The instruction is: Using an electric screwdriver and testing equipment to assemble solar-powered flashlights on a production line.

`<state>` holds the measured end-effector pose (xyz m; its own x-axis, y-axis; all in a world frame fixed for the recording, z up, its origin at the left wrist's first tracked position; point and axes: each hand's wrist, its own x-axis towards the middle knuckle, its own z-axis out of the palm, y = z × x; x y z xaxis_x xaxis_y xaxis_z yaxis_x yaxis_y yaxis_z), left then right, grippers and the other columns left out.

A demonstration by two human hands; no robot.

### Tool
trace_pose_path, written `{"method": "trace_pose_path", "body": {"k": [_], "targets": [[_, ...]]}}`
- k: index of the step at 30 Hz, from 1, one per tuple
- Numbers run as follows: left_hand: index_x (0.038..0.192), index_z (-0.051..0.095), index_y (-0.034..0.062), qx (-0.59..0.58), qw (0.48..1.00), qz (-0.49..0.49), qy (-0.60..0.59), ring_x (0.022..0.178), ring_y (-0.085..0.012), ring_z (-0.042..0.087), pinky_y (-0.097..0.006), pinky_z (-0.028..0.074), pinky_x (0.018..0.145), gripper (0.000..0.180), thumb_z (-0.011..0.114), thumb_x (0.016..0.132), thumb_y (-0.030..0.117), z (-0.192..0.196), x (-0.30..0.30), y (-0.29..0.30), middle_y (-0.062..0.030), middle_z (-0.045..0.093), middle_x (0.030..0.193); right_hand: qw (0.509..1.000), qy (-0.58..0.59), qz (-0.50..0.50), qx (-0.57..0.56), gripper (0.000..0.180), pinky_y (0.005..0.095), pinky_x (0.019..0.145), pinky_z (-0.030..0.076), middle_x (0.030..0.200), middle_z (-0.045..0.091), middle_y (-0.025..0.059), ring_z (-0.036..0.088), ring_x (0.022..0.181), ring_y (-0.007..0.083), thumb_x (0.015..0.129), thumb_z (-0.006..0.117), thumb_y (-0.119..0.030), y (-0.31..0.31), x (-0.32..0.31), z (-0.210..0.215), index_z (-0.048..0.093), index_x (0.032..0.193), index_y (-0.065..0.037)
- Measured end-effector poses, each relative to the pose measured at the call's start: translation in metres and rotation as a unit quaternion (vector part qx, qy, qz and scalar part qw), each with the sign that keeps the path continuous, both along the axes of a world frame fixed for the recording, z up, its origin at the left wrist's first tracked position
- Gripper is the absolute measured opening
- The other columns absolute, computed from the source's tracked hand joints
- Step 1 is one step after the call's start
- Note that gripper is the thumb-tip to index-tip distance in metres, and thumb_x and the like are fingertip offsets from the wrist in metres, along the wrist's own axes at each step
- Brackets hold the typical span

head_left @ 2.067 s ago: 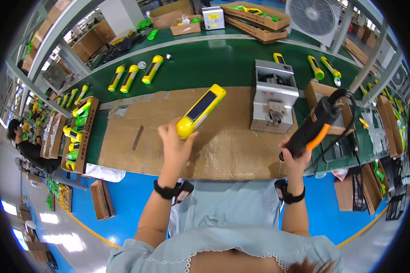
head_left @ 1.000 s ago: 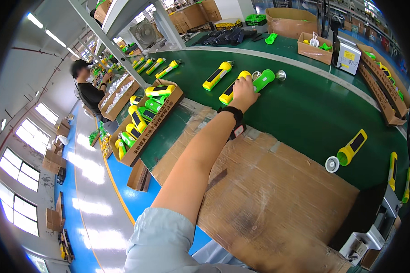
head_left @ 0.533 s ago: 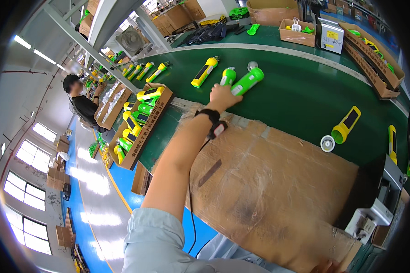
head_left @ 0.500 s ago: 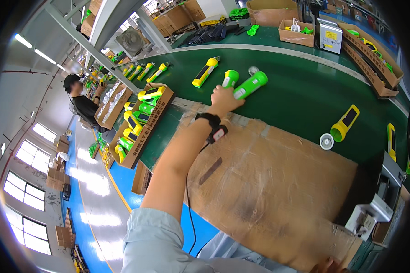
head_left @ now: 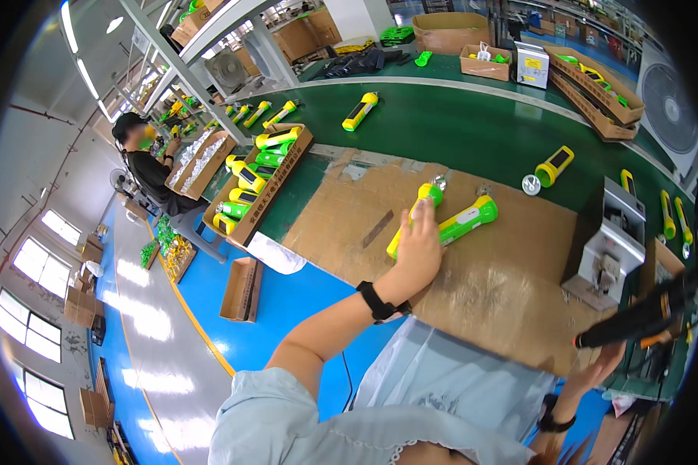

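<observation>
My left hand (head_left: 419,246) lies over two flashlights on the cardboard sheet (head_left: 512,267), its fingers curved along the yellow-and-green flashlight (head_left: 429,192) and its thumb side against the green flashlight (head_left: 470,218). Beyond their open heads sit a shiny reflector (head_left: 440,182) and a second, less distinct one (head_left: 484,189). At the lower right, my right hand (head_left: 599,366) is closed on a black electric screwdriver (head_left: 636,316) with a reddish tip; some fingers are hidden behind the tool.
A cardboard box of flashlights (head_left: 275,182) stands on the left. More flashlights (head_left: 360,111) lie on the green belt (head_left: 457,116). A grey metal fixture (head_left: 609,244) stands right of the cardboard. A co-worker (head_left: 151,167) works at the far left.
My left hand has brought the two flashlights from the green belt back onto the cardboard. My right hand has come up from the lower edge to the screwdriver. The view has shifted.
</observation>
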<state>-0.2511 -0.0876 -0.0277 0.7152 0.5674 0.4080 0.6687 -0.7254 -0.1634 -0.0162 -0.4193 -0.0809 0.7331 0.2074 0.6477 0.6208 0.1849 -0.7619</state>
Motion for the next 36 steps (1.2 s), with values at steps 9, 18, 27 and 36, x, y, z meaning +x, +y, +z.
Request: {"method": "trace_pose_path", "body": {"k": [9,18,27,36], "targets": [[0.138,0.034,0.0136,-0.248,0.957,-0.146,-0.029,0.098,-0.0436,0.052,-0.043,0.048,0.084,0.073,0.069,0.076,0.026,0.005,0.019,-0.091,-0.0304,0.035,0.125,0.980,0.052,0.185,0.045,0.034,0.0280,0.070,0.051,0.085,0.063,0.0069,0.062,0.075,0.0148,0.079,0.069,-0.010,0.070,-0.027,0.169,0.051,0.106,-0.001],[0.125,0.047,0.0074,-0.365,0.858,-0.354,0.077,0.103,-0.0429,0.055,-0.041,0.050,0.084,0.069,0.078,0.063,0.012,0.017,0.025,-0.146,-0.0237,0.034,0.134,0.873,0.125,0.458,0.113,0.073,0.0348,0.069,0.050,0.094,0.055,0.0119,0.058,0.081,0.0209,0.085,0.050,-0.051,0.029,0.007,0.179,0.038,0.129,0.005],[0.095,0.055,0.0075,-0.196,0.873,-0.438,-0.091,0.080,-0.0282,0.052,-0.038,0.041,0.073,0.052,0.080,0.058,0.034,-0.006,0.075,-0.158,-0.0103,0.052,0.090,0.890,0.127,0.437,0.032,0.076,0.0290,0.065,0.050,0.090,0.058,0.0119,0.061,0.074,0.0175,0.073,0.065,-0.056,0.027,0.023,0.153,0.045,0.118,0.002],[0.101,0.054,0.0027,-0.162,0.921,-0.349,-0.061,0.085,-0.0270,0.052,-0.037,0.039,0.073,0.057,0.071,0.066,0.045,-0.011,0.094,-0.164,-0.0105,0.054,0.089,0.949,0.032,0.276,0.147,0.042,0.0299,0.059,0.048,0.075,0.055,0.0095,0.056,0.064,0.0184,0.082,0.063,-0.035,0.071,0.058,0.171,0.050,0.100,0.001]]}}
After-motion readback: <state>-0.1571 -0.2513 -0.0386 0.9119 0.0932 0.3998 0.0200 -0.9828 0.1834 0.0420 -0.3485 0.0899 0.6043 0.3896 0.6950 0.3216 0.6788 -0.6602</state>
